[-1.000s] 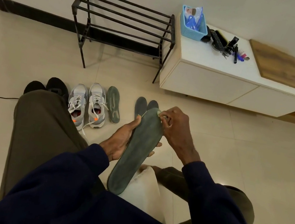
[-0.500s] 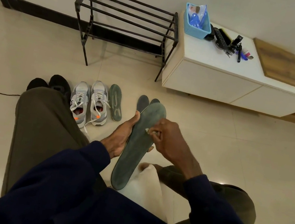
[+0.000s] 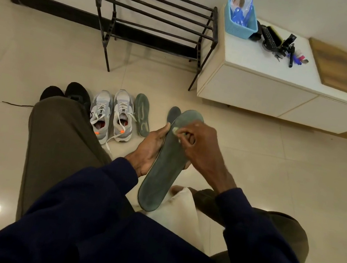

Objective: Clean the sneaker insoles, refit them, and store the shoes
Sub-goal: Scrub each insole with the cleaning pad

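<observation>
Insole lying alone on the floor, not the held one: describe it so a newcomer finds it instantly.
Start at the black metal shoe rack against the wall and drop to the grey sneakers on the tiles below. The insole lies flat, immediately right of them. Unlike the insole in hand, it shows a pale printed pattern and nobody touches it.

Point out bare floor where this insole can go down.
Free: tiles right of the held insole, in front of the white cabinet; also under the rack. Crowded: the row of black shoes, grey sneakers and insoles.
</observation>
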